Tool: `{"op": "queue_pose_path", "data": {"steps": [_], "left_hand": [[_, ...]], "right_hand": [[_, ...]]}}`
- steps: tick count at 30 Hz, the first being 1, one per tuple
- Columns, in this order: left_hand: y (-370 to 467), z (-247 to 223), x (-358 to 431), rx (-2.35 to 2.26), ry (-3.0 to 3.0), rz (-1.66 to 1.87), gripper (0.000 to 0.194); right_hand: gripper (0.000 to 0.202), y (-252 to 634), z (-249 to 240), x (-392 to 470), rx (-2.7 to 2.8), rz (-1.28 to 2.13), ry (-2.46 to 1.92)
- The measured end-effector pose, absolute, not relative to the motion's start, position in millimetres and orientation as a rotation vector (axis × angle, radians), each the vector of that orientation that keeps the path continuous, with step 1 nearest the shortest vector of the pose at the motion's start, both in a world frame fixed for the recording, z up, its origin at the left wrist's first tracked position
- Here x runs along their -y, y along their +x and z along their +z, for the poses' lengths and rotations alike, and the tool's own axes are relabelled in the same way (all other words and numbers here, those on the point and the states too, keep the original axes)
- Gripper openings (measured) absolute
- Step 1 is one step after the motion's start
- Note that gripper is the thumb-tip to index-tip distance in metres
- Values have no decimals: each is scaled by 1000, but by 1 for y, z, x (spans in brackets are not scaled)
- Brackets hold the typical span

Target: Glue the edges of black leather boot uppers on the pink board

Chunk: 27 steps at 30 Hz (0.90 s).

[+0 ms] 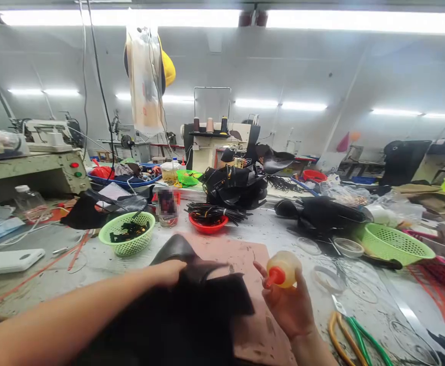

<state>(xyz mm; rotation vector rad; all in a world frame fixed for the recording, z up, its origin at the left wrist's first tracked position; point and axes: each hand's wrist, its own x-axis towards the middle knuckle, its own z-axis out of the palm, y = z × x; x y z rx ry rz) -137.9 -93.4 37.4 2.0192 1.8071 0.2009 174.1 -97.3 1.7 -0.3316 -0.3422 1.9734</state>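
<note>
Black sheet material [176, 320], blurred in places, spreads across the near middle, partly over a pinkish board [247, 254]. My left hand [171, 273] is closed on its upper edge, where a shiny dark flap rises. My right hand [289, 302] wraps round a squat translucent bottle [291, 264] with yellowish contents. The bottle's red nozzle [274, 277] points toward the black material without touching it. My right index finger sticks out to the left, beside the nozzle.
Scissors [350, 330] lie right of my right hand. Green baskets [126, 244] [395, 246] stand left and right; a red bowl [208, 227] of black strips sits behind the board. A power bank [10, 261] lies far left. A person [228, 156] is behind black bags [233, 188].
</note>
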Motion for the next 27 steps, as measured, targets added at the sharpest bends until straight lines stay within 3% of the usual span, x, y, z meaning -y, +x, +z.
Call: {"op": "queue_pose_path", "data": {"steps": [4,9,18,27], "left_hand": [[-136,65,54,-1670,2262,-77,10],[-104,86,18,-1681,2390,-80,18],[-78,71,65,-2321,1833,609,12],[-49,-9,147,-2178,1385,1266,27]], "right_hand": [[44,201,-3,108,333,1908,-344],[51,221,-3,119,305,1901,-313],[54,183,8,131,133,2087,-278],[60,139,18,146,184,2151,-352]]}}
